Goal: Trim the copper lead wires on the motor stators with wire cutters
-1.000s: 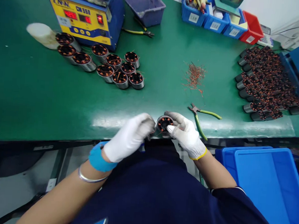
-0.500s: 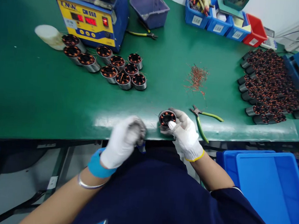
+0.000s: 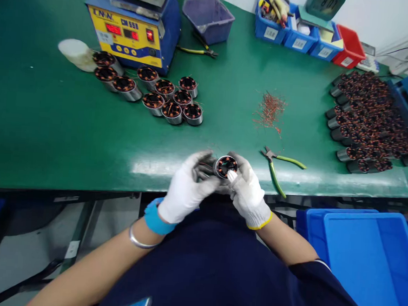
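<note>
Near the front edge of the green table, my right hand (image 3: pixel 248 186) in a white glove grips a round metal stator (image 3: pixel 226 166) with copper windings facing up. My left hand (image 3: pixel 193 180), also gloved, is at the stator's left side with fingers curled towards it; whether they touch it is unclear. Green-handled cutters (image 3: pixel 274 169) lie spread on the table right of my right hand. Further back is a loose heap of copper wire clippings (image 3: pixel 271 110). Several finished-looking stators (image 3: pixel 172 112) stand upright to the left.
A blue and yellow device (image 3: pixel 128 38) stands at the back left beside a purple bin (image 3: pixel 209 20). Small blue bins (image 3: pixel 268 31) and a red bin (image 3: pixel 349 44) line the back. Many stators (image 3: pixel 374 118) crowd the right. Blue crates (image 3: pixel 360 257) sit below the table edge.
My left hand has moved right, up to the stator. My right hand and the stator have shifted slightly left and down. The whole view has shifted a little.
</note>
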The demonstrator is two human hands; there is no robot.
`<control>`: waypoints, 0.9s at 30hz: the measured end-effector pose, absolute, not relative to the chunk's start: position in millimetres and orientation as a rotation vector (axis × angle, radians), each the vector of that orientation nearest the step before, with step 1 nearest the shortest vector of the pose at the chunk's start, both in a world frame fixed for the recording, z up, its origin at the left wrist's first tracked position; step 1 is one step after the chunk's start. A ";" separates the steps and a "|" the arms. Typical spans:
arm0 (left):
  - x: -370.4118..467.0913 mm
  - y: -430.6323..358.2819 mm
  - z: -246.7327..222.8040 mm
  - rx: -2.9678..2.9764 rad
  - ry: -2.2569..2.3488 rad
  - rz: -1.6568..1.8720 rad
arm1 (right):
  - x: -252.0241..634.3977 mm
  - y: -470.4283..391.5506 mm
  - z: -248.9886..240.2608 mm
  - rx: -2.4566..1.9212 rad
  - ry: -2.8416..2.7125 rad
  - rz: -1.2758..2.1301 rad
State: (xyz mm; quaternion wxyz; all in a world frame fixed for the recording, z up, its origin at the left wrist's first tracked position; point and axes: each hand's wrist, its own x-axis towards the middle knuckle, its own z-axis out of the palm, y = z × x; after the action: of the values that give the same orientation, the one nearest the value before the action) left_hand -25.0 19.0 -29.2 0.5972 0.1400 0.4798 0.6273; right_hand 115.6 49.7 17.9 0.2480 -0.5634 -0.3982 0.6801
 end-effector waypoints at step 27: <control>-55.7 25.2 -28.2 0.435 1.259 1.359 | 140.7 55.5 24.2 -1.383 -2.666 0.454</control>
State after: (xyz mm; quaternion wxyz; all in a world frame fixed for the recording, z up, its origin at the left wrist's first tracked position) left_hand -55.7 25.2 -28.2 0.5803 0.1860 0.5388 0.5817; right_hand 140.7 55.5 24.2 0.0522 -0.4547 -0.8765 0.1491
